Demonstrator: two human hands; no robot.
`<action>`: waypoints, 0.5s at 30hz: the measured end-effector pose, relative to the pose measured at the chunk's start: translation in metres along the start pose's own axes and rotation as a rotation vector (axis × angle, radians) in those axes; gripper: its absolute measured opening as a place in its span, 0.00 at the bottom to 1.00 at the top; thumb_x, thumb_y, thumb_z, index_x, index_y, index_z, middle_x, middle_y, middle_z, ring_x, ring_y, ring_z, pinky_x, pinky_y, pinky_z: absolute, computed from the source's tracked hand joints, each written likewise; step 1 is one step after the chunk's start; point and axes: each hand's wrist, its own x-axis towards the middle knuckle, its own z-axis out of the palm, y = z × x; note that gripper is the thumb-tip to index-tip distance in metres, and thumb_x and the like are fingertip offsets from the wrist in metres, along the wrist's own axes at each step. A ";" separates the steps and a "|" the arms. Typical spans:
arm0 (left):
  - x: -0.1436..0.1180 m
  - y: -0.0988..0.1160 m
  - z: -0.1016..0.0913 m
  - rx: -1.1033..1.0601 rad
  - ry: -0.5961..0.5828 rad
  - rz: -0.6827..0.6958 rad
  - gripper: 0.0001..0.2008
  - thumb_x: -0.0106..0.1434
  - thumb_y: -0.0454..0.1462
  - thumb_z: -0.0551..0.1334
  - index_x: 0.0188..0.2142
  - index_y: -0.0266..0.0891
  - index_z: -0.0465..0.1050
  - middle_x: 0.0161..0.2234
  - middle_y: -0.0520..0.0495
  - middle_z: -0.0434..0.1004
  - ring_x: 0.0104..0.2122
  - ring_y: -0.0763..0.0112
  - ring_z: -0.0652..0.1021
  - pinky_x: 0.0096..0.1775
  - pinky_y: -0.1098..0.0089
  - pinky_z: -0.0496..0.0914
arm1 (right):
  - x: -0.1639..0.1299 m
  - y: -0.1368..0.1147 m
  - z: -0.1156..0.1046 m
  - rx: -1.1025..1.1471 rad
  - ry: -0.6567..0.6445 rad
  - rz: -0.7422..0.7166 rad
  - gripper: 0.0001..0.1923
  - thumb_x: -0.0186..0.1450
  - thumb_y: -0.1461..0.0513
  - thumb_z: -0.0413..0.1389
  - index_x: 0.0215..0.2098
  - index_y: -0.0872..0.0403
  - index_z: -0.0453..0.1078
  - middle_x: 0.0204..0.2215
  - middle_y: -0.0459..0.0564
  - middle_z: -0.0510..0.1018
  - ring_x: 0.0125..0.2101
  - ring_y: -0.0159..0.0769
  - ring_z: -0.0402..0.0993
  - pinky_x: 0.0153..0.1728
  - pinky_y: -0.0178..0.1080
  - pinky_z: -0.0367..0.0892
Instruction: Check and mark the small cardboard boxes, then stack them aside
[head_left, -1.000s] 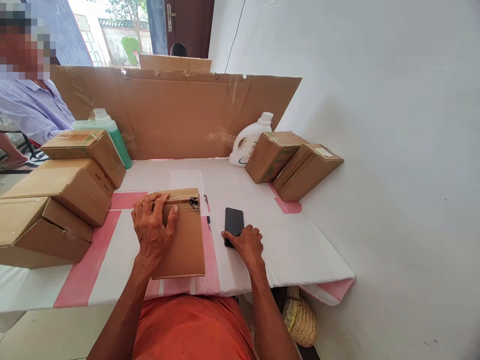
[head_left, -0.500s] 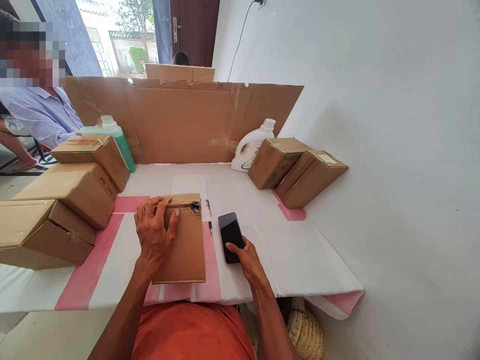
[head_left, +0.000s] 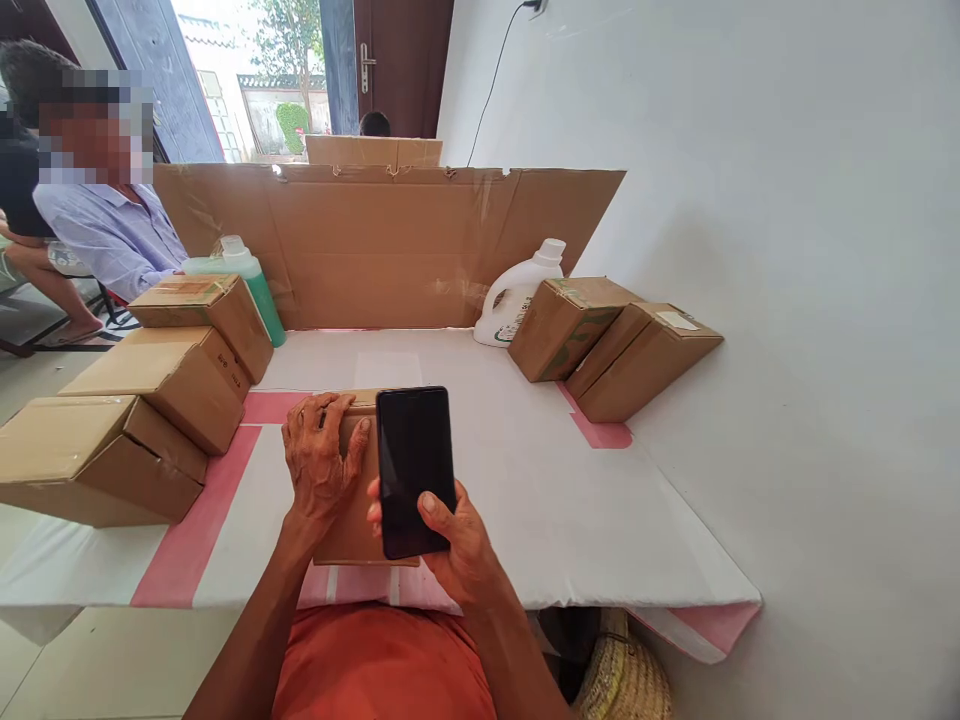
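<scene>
My left hand (head_left: 322,458) rests on a flat brown cardboard piece (head_left: 349,535) near the table's front edge. Its fingers lie along the cardboard's upper left part, with the thumb spread to the side. In my right hand (head_left: 466,548) is a black smartphone (head_left: 414,455), raised over the right side of the cardboard. The thumb presses on the phone's lower front and fingertips show at its left edge. Its screen is dark. The phone covers the cardboard's upper right corner and the spot beside it.
Several cardboard boxes (head_left: 161,365) line the table's left side, beside a green-liquid bottle (head_left: 262,300). More boxes (head_left: 637,365) and a white jug (head_left: 517,295) stand right. A cardboard screen (head_left: 375,250) spans the back. A person (head_left: 112,225) sits at left; a woven basket (head_left: 626,675) is below.
My right hand has lifted the smartphone off the tabletop and brought it left over the cardboard, hiding the pens and the dark mark. My left hand stays on the cardboard.
</scene>
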 end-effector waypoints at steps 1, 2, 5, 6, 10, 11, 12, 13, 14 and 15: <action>-0.001 -0.001 0.000 -0.004 0.002 0.006 0.18 0.75 0.44 0.56 0.56 0.37 0.76 0.52 0.34 0.79 0.54 0.48 0.74 0.56 0.53 0.65 | 0.005 0.006 0.003 0.013 -0.016 0.005 0.23 0.66 0.44 0.67 0.48 0.51 0.78 0.41 0.55 0.86 0.37 0.46 0.85 0.37 0.47 0.82; -0.002 -0.001 0.000 -0.008 0.005 0.010 0.18 0.75 0.43 0.56 0.56 0.38 0.76 0.52 0.34 0.79 0.55 0.48 0.74 0.56 0.53 0.65 | 0.009 0.013 0.005 0.024 -0.020 0.012 0.25 0.66 0.42 0.66 0.48 0.51 0.78 0.40 0.55 0.86 0.38 0.47 0.85 0.39 0.49 0.82; -0.005 -0.003 0.001 -0.008 0.018 0.009 0.17 0.74 0.41 0.56 0.56 0.40 0.76 0.53 0.35 0.78 0.55 0.49 0.74 0.56 0.54 0.65 | 0.014 0.026 0.004 0.038 -0.010 0.017 0.27 0.65 0.39 0.65 0.49 0.50 0.78 0.40 0.54 0.86 0.40 0.48 0.85 0.43 0.51 0.82; -0.005 -0.003 0.001 -0.004 0.022 0.008 0.17 0.73 0.41 0.56 0.56 0.40 0.76 0.53 0.35 0.78 0.55 0.49 0.74 0.55 0.54 0.65 | 0.014 0.028 0.002 0.036 -0.011 0.016 0.27 0.65 0.39 0.65 0.49 0.51 0.78 0.40 0.55 0.86 0.41 0.48 0.85 0.44 0.51 0.81; -0.005 -0.002 0.003 0.000 0.035 0.020 0.18 0.74 0.42 0.56 0.55 0.39 0.77 0.52 0.34 0.78 0.55 0.47 0.74 0.54 0.54 0.65 | 0.013 0.027 0.000 0.024 -0.009 0.023 0.29 0.67 0.38 0.62 0.49 0.53 0.80 0.45 0.57 0.86 0.40 0.46 0.85 0.45 0.48 0.81; -0.004 -0.002 0.003 -0.007 0.035 0.016 0.18 0.74 0.43 0.55 0.55 0.39 0.77 0.52 0.34 0.78 0.55 0.48 0.74 0.54 0.54 0.65 | 0.013 0.026 0.000 0.026 -0.006 0.027 0.30 0.67 0.38 0.62 0.49 0.54 0.80 0.45 0.57 0.86 0.41 0.47 0.85 0.45 0.48 0.81; -0.004 -0.001 0.003 -0.016 0.031 0.008 0.18 0.74 0.43 0.55 0.55 0.40 0.77 0.53 0.34 0.78 0.55 0.48 0.74 0.54 0.54 0.65 | 0.013 0.025 0.001 0.029 -0.001 0.032 0.31 0.67 0.37 0.61 0.49 0.54 0.80 0.46 0.58 0.86 0.42 0.47 0.85 0.45 0.48 0.81; -0.004 -0.001 0.003 -0.025 0.025 -0.003 0.17 0.75 0.43 0.55 0.55 0.40 0.77 0.53 0.35 0.78 0.56 0.48 0.74 0.55 0.54 0.65 | 0.013 0.024 0.002 0.034 0.000 0.037 0.32 0.67 0.37 0.60 0.49 0.55 0.81 0.46 0.59 0.86 0.43 0.48 0.85 0.46 0.48 0.80; -0.004 -0.001 0.002 -0.031 0.020 -0.016 0.17 0.74 0.42 0.55 0.55 0.40 0.77 0.53 0.35 0.78 0.56 0.49 0.73 0.55 0.54 0.65 | 0.014 0.024 0.002 0.038 0.002 0.042 0.33 0.67 0.36 0.60 0.49 0.55 0.81 0.46 0.59 0.86 0.44 0.49 0.85 0.46 0.48 0.80; -0.004 0.000 0.002 -0.033 0.015 -0.024 0.17 0.74 0.42 0.55 0.55 0.41 0.77 0.53 0.35 0.78 0.56 0.49 0.73 0.55 0.54 0.65 | 0.014 0.024 0.003 0.042 0.004 0.047 0.33 0.67 0.36 0.60 0.50 0.55 0.81 0.47 0.60 0.86 0.45 0.49 0.85 0.46 0.48 0.80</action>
